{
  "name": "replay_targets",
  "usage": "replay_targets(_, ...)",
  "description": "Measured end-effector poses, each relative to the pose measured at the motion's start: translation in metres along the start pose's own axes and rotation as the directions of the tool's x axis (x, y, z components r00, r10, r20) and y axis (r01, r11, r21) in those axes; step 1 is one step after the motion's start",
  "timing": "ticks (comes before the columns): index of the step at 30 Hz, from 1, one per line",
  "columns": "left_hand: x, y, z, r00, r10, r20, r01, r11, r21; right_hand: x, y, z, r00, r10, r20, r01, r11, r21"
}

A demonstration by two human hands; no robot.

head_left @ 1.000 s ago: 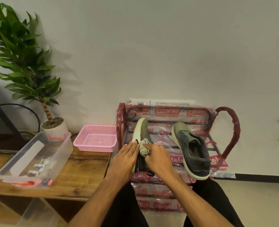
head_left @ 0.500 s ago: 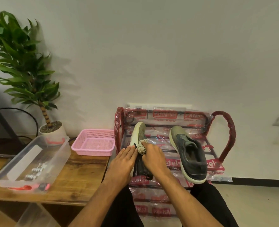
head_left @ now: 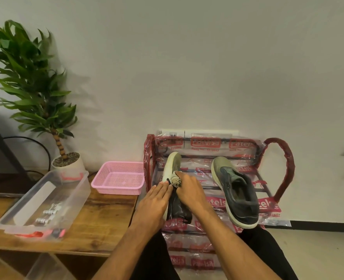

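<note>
Two hands on one shoe | left hand flat-fingered, bracing its side | right hand clutching rolled sock | we should tuck it in gently, shoe steadied.

A home entryway corner — shoe rack against the wall, potted plant, wooden side table.

- The left hand lies palm down, its fingers straight and pressed together, pointing forward and slightly right.
- The right hand is just beside it, knuckles up, with its fingers curled round a rolled bundle and the index finger on top.
- Both bare forearms reach forward from the lower edge and converge, and both wrists are straight.
</note>
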State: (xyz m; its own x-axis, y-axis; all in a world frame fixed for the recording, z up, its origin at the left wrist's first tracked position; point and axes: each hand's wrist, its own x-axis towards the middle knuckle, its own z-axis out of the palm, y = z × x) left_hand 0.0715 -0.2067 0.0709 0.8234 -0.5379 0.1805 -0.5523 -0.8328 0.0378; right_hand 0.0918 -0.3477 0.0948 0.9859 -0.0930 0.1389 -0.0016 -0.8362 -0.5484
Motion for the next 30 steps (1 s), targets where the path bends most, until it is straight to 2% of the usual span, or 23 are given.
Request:
replay_targets(4, 0.001, -0.002, 0.001, 1.0, -0.005, 0.001, 0.005, 1.0, 0.012, -0.012, 0.002, 0.001, 0.998, 0.015, 0.054, -0.013, 0.999, -0.032)
replay_targets(9, -0.001, -0.004, 0.002, 1.0, -0.004, 0.016, 0.004, 1.0, -0.005, -0.013, 0.016, -0.043, 0.956, 0.022, 0.293, -0.001, 0.997, -0.073)
replay_targets(15, -0.001, -0.004, 0.0, 1.0, 0.003, 0.01, -0.003, 0.999, -0.033, 0.007, 0.031, -0.044, 0.996, 0.051, 0.079, -0.041, 0.992, -0.12)
replay_targets(24, -0.002, -0.009, 0.002, 1.0, 0.004, 0.002, -0.004, 1.0, -0.011, -0.033, 0.011, -0.002, 0.989, -0.148, 0.002, 0.147, 0.98, -0.138)
replay_targets(28, 0.0, -0.006, 0.002, 1.0, 0.005, 0.015, -0.005, 1.0, -0.02, -0.019, 0.02, -0.005, 0.987, -0.16, -0.032, 0.148, 0.961, -0.234)
replay_targets(30, -0.001, -0.005, 0.001, 1.0, 0.006, 0.012, -0.006, 0.999, -0.032, -0.013, 0.015, -0.003, 0.988, -0.141, -0.059, 0.126, 0.97, -0.21)
